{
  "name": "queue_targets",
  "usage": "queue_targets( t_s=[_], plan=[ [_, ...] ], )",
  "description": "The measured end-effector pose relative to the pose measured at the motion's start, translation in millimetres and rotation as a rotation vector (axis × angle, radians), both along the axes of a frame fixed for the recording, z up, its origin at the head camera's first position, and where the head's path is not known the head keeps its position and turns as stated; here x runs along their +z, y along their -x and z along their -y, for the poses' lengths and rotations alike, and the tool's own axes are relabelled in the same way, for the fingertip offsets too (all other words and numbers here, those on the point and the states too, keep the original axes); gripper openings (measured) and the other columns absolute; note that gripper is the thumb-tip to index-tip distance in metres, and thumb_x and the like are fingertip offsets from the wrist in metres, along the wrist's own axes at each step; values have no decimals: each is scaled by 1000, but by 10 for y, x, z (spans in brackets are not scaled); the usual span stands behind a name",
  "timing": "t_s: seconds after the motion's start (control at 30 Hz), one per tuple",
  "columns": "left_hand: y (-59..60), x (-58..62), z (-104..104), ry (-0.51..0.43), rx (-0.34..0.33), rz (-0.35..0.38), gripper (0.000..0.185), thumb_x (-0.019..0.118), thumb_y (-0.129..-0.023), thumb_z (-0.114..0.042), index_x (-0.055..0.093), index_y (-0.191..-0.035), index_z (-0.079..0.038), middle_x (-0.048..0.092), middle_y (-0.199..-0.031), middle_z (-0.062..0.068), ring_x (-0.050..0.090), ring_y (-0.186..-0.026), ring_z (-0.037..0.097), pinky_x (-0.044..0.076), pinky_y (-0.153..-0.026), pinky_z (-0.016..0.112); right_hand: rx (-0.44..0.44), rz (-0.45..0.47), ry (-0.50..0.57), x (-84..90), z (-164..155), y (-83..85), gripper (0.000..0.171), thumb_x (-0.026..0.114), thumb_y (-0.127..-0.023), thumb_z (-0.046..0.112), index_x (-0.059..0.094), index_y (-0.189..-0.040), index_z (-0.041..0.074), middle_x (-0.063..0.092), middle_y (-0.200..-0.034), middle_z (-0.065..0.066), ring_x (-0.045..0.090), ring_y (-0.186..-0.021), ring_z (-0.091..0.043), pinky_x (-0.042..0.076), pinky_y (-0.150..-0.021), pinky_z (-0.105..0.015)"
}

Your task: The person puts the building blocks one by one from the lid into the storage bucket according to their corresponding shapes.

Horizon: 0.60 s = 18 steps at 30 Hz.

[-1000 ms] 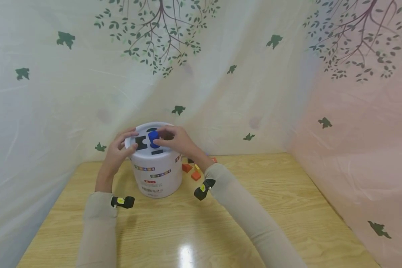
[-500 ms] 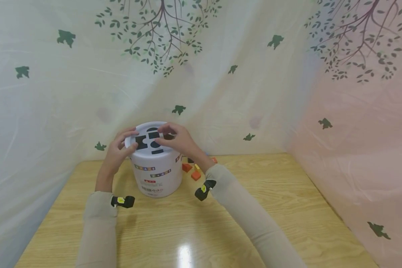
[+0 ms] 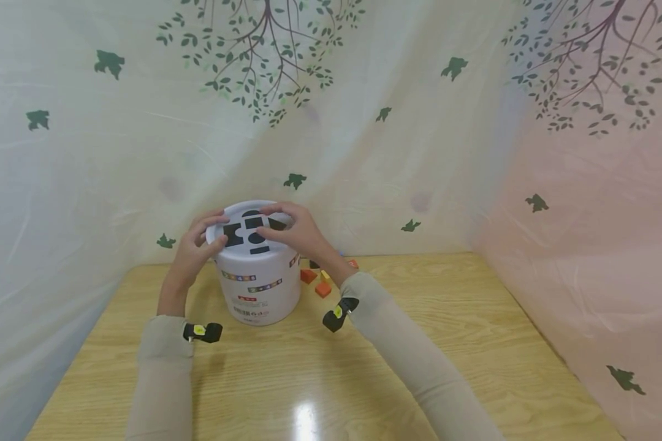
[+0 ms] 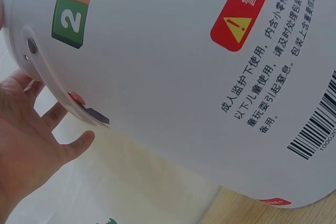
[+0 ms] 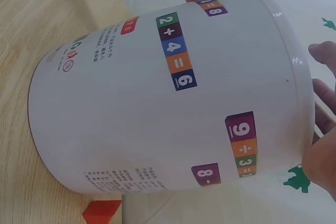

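A white bucket (image 3: pixel 259 291) printed with coloured sums stands upright on the table, with several dark cut-out shapes in its lid (image 3: pixel 241 250). My left hand (image 3: pixel 190 251) holds the bucket by its left edge, thumb and fingertips over the rim. In the left wrist view, part of that left hand (image 4: pixel 31 135) shows beside the handle hinge (image 4: pixel 32 46). Over the right side of the lid is my right hand (image 3: pixel 303 231), thumb and fingers spread apart with nothing between them. The right wrist view shows this right hand (image 5: pixel 324 156) close by the rim.
Small loose blocks lie right of the bucket, among them an orange block (image 3: pixel 323 289) and a yellow block (image 3: pixel 325 276). The wooden table (image 3: pixel 419 318) meets a leaf-printed cloth (image 3: pixel 364 171) behind and at the sides.
A blue block held in my right hand over the lid one second ago is out of sight, and the cut-outs it covered show. The right fingers have spread slightly. The left hand stays put.
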<state>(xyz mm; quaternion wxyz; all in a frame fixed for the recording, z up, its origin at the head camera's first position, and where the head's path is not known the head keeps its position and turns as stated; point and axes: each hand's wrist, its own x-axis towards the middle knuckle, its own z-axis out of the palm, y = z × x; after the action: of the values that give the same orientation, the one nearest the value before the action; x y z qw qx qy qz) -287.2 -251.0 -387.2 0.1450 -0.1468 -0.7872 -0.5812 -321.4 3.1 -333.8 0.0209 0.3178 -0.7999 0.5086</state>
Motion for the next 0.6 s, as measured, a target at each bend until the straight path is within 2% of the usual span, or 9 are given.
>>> queue_targets(
  t_s=[0.2,0.37,0.6],
  plan=[
    [9,-15,-2,-33,-23,-5,48,62,-96,-12,51,-140,4,28,-165,15,18,-154,40,9,-121,75,-61,-47,-76,-9,-66,-12,51,78,-88,31,66,-135,15,57,-145,-5,44,-138,-24,44,-113,-49],
    [10,-19,-8,-39,-21,1,48,62,-96,-11,50,-140,4,28,-166,14,18,-154,40,11,-120,75,-112,-119,-149,-6,-171,-44,52,79,-86,33,66,-134,17,53,-148,-6,37,-138,-27,43,-112,-54],
    [-2,-13,-14,-35,-15,7,49,61,-97,-12,49,-142,3,26,-166,14,18,-154,41,13,-120,75,-107,-175,-135,-83,-459,-63,56,80,-85,36,65,-136,19,52,-149,-6,32,-142,-25,38,-115,-59]
  ],
)
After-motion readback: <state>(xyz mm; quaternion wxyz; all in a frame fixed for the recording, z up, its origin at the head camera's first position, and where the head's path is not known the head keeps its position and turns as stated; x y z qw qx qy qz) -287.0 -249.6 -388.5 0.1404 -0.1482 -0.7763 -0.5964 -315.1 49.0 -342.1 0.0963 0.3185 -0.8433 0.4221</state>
